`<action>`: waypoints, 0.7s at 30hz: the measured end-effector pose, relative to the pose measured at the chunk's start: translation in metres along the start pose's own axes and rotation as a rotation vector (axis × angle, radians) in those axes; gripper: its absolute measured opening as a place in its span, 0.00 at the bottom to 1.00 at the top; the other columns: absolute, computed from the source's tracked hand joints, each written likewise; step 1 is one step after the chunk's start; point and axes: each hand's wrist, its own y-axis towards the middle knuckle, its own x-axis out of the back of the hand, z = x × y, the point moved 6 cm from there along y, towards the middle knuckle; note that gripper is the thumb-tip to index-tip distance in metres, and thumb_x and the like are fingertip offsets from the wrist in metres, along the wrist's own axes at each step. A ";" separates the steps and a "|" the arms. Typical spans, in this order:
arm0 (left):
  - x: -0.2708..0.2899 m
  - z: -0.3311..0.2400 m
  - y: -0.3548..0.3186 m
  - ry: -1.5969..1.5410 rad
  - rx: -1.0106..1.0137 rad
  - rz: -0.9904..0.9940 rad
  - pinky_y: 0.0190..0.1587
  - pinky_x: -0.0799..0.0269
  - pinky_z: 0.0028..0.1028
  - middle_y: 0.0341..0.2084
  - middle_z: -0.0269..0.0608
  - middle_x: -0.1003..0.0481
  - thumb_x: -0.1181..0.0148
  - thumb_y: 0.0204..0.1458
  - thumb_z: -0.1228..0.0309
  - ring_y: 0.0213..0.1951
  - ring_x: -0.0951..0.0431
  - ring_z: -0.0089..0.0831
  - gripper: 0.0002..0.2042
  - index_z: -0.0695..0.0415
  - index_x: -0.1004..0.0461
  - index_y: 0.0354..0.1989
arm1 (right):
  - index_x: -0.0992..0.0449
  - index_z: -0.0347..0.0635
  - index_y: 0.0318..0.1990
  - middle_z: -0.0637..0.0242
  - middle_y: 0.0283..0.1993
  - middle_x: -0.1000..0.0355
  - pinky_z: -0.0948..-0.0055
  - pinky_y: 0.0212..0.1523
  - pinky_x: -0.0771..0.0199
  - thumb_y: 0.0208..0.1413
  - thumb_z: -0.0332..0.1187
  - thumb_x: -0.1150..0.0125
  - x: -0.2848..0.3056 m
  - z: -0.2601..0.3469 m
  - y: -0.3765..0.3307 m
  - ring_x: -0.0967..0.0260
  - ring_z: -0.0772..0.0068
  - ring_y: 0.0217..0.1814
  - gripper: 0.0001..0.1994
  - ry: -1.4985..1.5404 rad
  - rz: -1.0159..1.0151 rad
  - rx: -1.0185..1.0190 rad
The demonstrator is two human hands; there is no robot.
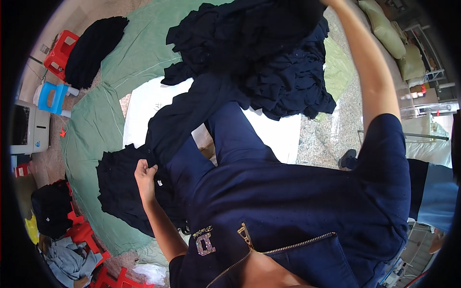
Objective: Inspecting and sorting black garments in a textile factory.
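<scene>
One dark length of cloth [185, 115] runs from the big dark heap [293, 72] down over the left thigh of the navy trousers [240, 137], toward a smaller dark heap [120, 175] at the left. I have the left hand [145, 178] over that smaller heap, fingers bent, thumb close to them, beside a small white tag [160, 183]; I can't tell if it pinches fabric. Right hand [330, 2] is up at the top edge, by the dark cloth, mostly cut off; grip not readable for me.

Risks, my judgement: dark on dark, so a neighbouring piece could get dragged along if layers cling. A pull from the far side could topple the big heap off the white sheet [281, 139] toward the speckled floor [331, 132]. Slack over the thigh could slide or bunch.
</scene>
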 end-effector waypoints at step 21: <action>0.007 -0.172 -0.104 -0.431 -0.663 0.049 0.30 0.33 0.29 0.22 0.40 0.31 0.37 0.52 0.74 0.24 0.31 0.28 0.11 0.59 0.36 0.32 | 0.24 0.47 0.59 0.56 0.57 0.25 0.56 0.66 0.40 0.47 0.27 0.46 -0.062 0.432 -0.223 0.32 0.53 0.63 0.27 0.745 0.941 0.732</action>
